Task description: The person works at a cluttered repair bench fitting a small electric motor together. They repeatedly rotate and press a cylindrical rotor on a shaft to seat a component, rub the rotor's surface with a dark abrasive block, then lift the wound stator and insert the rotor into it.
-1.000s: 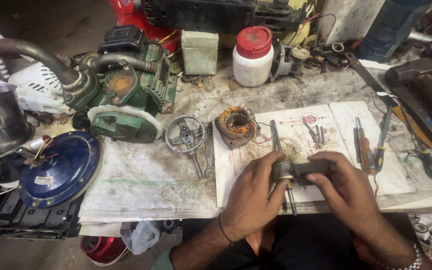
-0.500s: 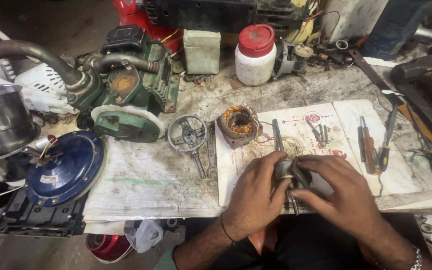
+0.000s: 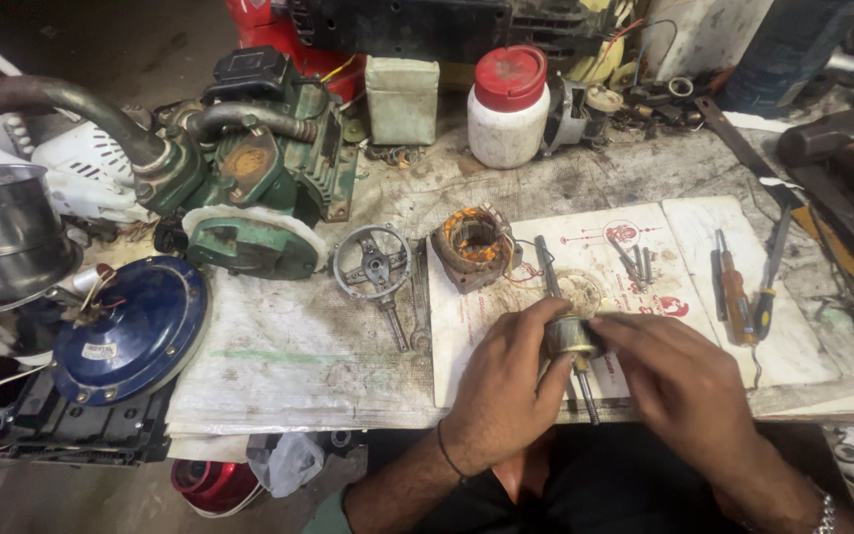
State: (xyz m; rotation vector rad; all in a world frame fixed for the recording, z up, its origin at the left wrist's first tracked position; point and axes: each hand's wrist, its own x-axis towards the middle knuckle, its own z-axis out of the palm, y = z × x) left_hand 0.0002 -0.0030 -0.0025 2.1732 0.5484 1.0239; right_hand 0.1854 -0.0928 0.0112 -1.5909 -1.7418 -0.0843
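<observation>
Gripping a small motor rotor between both hands, low over a white paper sheet at the near edge of a cluttered workbench. Left hand curled around the drum-shaped metal core, thumb and fingers closed on it; right hand closed in from the other side, fingertips pinching the same core. Thin steel shaft poking out below, toward the body. Probably dense and rigid for its size, likely greasy and slippery; safest held by the core, sparing any windings. Copper-wound stator lying just beyond, screwdrivers off right.
</observation>
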